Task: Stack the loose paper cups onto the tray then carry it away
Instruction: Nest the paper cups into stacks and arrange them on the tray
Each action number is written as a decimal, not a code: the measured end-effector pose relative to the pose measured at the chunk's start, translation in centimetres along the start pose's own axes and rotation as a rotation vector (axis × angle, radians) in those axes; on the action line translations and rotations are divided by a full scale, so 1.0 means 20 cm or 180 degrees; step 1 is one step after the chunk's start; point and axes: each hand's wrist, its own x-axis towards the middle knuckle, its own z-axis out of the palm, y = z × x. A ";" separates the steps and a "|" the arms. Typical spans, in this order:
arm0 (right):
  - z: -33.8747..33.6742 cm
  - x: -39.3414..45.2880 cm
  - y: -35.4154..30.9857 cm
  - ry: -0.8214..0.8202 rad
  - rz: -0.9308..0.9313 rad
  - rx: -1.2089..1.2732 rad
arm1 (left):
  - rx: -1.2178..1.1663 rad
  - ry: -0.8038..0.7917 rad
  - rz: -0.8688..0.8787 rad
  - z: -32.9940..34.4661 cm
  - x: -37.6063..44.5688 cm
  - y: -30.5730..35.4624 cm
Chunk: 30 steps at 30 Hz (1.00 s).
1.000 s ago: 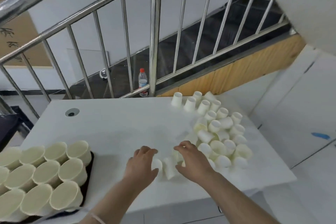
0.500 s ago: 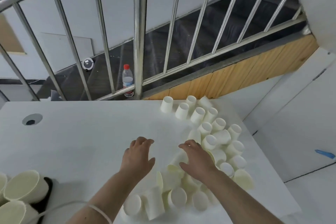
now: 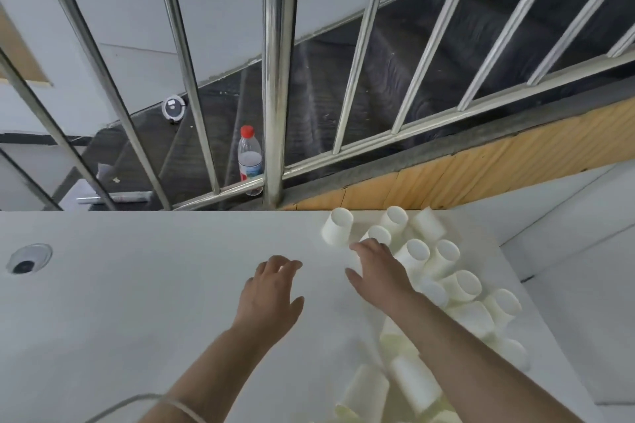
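Several loose white paper cups (image 3: 457, 285) lie upside down or on their sides along the right part of the white table (image 3: 120, 302). One upturned cup (image 3: 337, 227) stands at the far edge. My right hand (image 3: 376, 271) reaches into the far cups, fingers bent over one whose body is mostly hidden beneath it. My left hand (image 3: 271, 288) hovers over bare table to its left, fingers relaxed and holding nothing. More cups (image 3: 395, 385) lie under my right forearm near the front. The tray is out of view.
A steel stair railing (image 3: 276, 79) runs just behind the table's far edge, with a red-capped water bottle (image 3: 249, 158) beyond it. A round cable hole (image 3: 27, 259) sits at the table's left. The table's right edge drops off beside the cups.
The view has swung right and up, so the tray of stacked cups left the frame. Both hands moved farther across the table, the right one up to the far cups.
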 end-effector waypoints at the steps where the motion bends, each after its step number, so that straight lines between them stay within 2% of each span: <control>1: -0.01 0.04 0.00 0.0023 0.0010 -0.0065 | 0.0006 -0.0013 0.0003 0.00 0.01 0.00; 9: 0.06 0.49 -0.02 -0.0040 -0.0082 -0.0298 | -0.0077 -0.0073 -0.0179 0.07 0.13 -0.11; 19: 0.15 0.59 -0.01 0.0060 -0.0211 -0.0349 | -0.0073 0.0004 -0.0271 0.13 0.10 -0.17; 22: 0.15 0.50 -0.02 0.0219 -0.0250 0.0187 | -0.0097 0.0055 -0.0318 0.12 0.10 -0.16; 25: 0.11 0.37 -0.04 0.0378 -0.0259 0.1180 | -0.0229 0.0119 -0.0361 0.10 0.11 -0.13; 30: 0.08 0.15 -0.10 -0.0164 -0.0154 0.2512 | -0.0678 0.0233 -0.0424 0.09 0.11 -0.06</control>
